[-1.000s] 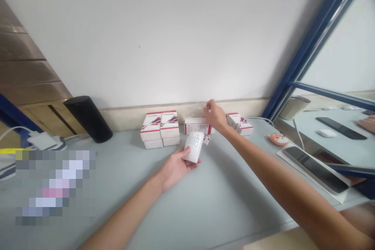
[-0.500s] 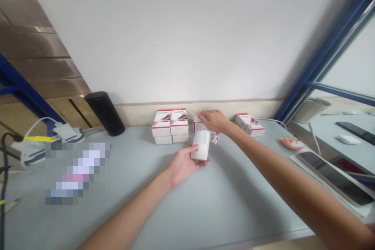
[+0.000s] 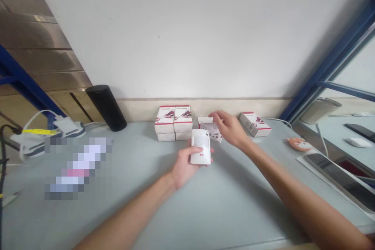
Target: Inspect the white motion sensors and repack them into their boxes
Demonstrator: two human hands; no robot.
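My left hand is closed around a white plastic device, holding it upright above the grey table. Just behind it lies an opened white and red box with small parts beside it. My right hand hovers over that box with its fingers loosely spread and nothing visible in them. A stack of white and red boxes stands to the left of the opened box, against the wall.
Another white and red box lies to the right. A black cylinder stands at the back left, with a power strip and cables further left. On the right are an orange figure, a dark tablet and a blue frame.
My right hand has lifted off the opened box and drawn slightly back to the right. My left hand has raised the white device and turned it more upright.
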